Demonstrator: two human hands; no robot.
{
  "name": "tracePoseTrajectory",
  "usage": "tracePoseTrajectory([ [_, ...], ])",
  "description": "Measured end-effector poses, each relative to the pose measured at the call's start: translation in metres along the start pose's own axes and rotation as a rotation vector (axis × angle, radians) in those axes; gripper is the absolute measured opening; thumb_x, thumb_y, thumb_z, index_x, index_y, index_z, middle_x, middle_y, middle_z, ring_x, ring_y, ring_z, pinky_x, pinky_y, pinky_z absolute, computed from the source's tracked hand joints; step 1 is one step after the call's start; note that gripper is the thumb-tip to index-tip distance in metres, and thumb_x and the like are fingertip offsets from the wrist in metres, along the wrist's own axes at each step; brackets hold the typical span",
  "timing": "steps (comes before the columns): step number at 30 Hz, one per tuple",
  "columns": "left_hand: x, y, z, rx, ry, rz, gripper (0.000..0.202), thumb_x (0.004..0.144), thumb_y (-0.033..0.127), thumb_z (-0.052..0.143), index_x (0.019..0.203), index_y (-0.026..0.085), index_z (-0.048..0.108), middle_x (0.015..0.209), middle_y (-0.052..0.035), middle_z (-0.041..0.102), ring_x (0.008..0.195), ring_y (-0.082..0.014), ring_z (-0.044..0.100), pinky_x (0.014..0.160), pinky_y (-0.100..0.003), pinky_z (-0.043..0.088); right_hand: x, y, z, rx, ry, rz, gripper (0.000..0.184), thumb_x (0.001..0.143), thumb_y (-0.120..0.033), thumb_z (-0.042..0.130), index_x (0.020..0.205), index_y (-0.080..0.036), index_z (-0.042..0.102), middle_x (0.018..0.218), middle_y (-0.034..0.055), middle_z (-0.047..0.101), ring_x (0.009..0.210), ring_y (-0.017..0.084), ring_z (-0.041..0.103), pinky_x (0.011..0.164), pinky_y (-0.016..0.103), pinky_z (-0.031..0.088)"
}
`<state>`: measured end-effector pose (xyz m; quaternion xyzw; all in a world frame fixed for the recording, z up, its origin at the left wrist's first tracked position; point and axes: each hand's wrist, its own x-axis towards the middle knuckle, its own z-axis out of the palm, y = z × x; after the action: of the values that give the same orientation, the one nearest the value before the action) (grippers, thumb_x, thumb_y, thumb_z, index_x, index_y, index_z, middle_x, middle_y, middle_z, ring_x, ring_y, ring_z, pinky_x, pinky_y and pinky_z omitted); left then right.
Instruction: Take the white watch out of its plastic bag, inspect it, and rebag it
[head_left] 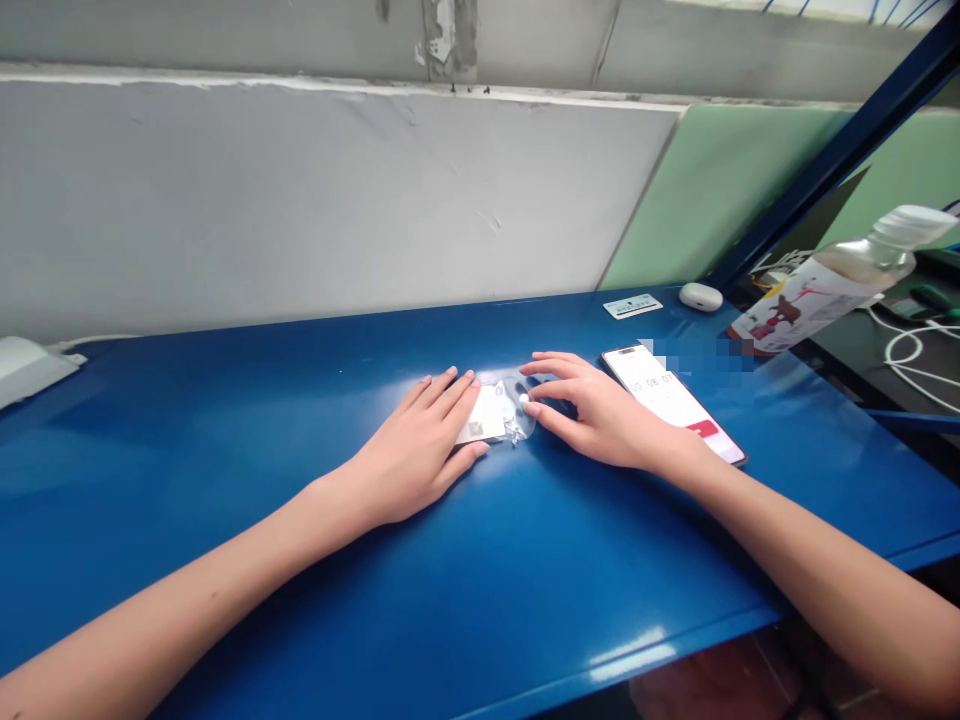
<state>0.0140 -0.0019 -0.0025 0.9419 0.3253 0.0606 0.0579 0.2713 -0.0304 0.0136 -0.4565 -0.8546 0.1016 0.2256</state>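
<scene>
A small clear plastic packet with a white printed card or label lies on the blue tabletop. My left hand rests flat over the packet's left part, fingers stretched out and covering some of it. At the packet's right end, my right hand hovers with fingers curved and spread. Its thumb and fingertips are close to a small white round spot at the packet's edge; whether they touch it I cannot tell.
A phone showing a timer lies beside my right forearm. Behind it are a printed card and a white earbud case. A drink bottle stands at right, near white cables. A white device sits far left.
</scene>
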Motion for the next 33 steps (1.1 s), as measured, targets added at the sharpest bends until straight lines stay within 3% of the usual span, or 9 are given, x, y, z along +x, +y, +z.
tracePoseTrajectory([
  [7,0.000,0.002,0.000,0.020,0.004,0.000,0.066,0.103,0.050,0.031,0.152,0.006,0.034,0.158,-0.0191,0.036,0.150,-0.0353,0.025,0.119,-0.052,0.025,-0.001,-0.011,0.007,0.129,0.014,-0.082,0.034,0.097,-0.029,0.055,0.127,-0.015,0.064,0.129,0.0140,0.068,0.126,0.027,0.059,0.107,0.047,0.049],
  [24,0.000,0.000,0.002,0.025,0.004,0.011,0.065,0.104,0.051,0.031,0.153,0.008,0.035,0.159,-0.0170,0.036,0.150,-0.0330,0.025,0.120,-0.049,0.026,-0.003,-0.014,0.018,0.077,0.015,-0.139,0.035,0.099,-0.024,0.050,0.128,-0.011,0.063,0.130,0.0168,0.068,0.127,0.030,0.059,0.105,0.050,0.052],
  [33,0.000,-0.001,0.005,0.032,0.013,0.017,0.063,0.104,0.048,0.034,0.152,0.007,0.036,0.158,-0.0178,0.038,0.149,-0.0340,0.027,0.120,-0.050,0.027,-0.005,-0.020,0.022,-0.090,0.052,-0.178,0.036,0.101,-0.020,0.044,0.126,-0.004,0.064,0.131,0.0200,0.066,0.132,0.034,0.054,0.108,0.051,0.049],
])
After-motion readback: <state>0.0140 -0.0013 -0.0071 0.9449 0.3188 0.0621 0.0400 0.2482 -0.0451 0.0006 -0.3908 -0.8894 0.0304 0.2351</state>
